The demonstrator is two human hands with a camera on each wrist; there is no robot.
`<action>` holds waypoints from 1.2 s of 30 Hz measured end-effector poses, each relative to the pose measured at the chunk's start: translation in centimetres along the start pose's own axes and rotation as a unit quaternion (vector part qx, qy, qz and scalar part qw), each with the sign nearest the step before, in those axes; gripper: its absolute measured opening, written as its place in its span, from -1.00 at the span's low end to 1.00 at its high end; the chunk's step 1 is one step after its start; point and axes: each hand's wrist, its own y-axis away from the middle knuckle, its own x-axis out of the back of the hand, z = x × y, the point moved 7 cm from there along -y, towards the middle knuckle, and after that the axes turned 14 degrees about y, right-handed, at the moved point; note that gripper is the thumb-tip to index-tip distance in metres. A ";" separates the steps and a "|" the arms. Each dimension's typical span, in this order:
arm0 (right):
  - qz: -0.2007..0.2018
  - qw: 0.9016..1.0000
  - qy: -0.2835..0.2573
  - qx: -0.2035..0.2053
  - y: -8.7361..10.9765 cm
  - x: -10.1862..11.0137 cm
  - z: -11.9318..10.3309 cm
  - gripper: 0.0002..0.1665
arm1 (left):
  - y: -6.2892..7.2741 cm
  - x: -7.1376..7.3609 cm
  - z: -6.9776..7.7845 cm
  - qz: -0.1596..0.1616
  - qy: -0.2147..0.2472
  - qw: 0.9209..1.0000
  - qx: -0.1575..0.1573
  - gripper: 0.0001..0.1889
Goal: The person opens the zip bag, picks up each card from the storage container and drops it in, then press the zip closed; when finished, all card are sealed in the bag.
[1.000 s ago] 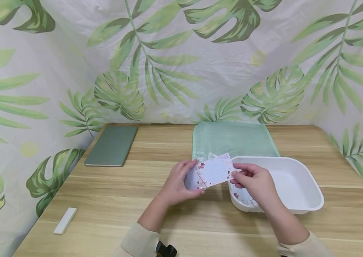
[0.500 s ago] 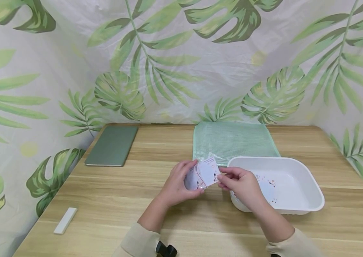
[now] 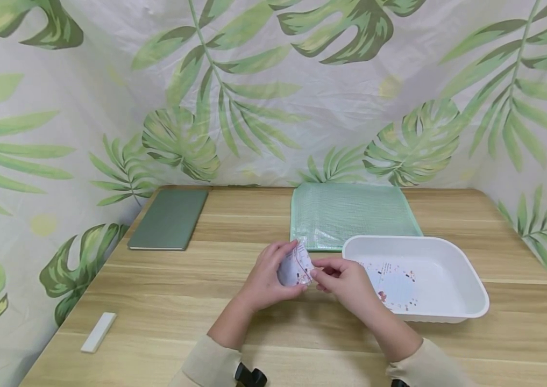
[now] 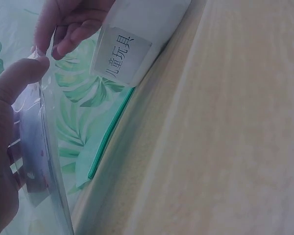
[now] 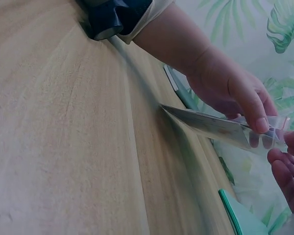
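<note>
Clear plastic bag of printed cards above the wooden tabletop: I see the left hand gripping it, the right hand pinching its edge. Wood spans left to the notebook; rightward, a white tub holds printed paper.

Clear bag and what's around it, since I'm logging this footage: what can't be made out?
Head view: the left hand hides part of the clear bag.
Same view: print on the paper in the white tub, too small to read.
Left wrist view: white tub, cut off by the top edge.
Right wrist view: right hand, cut off by the right edge.
</note>
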 end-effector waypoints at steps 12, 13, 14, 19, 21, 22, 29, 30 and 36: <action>-0.053 0.997 0.047 0.022 -0.6 -1.2 -0.7 -0.78 | 0.1 -0.1 0.0 -0.007 0.006 1.000 -0.005 -0.06; -0.056 0.997 0.050 0.021 -0.6 -1.2 -0.8 -0.78 | 0.1 -0.1 0.0 -0.007 0.006 1.000 -0.004 -0.06; -0.059 0.997 0.054 0.021 -0.7 -1.2 -0.8 -0.79 | 0.1 -0.1 0.1 -0.007 0.005 1.000 -0.005 -0.07; -0.061 0.997 0.049 0.011 -0.7 -0.8 -0.7 -0.75 | 0.2 -0.1 0.0 -0.008 0.005 1.000 -0.005 -0.06; -0.055 0.998 0.039 0.008 -0.7 -0.1 -0.6 -0.70 | 0.1 -0.1 0.0 -0.008 0.006 1.000 -0.007 -0.05; -0.051 0.998 0.035 0.008 -0.6 0.3 -0.5 -0.67 | 0.1 -0.1 0.0 -0.008 0.007 1.000 -0.008 -0.04; -0.016 0.998 0.055 0.010 -0.6 4.6 0.7 -0.62 | 0.0 -0.1 -0.1 -0.004 0.014 1.000 -0.004 -0.02; -0.012 0.998 0.065 0.006 -0.7 5.3 1.0 -0.62 | 0.0 -0.1 -0.1 -0.005 0.017 1.000 -0.002 -0.02; -0.027 0.989 0.143 -0.023 -1.3 9.3 3.9 -0.53 | 0.0 -0.2 -0.5 -0.009 0.035 0.999 0.019 0.00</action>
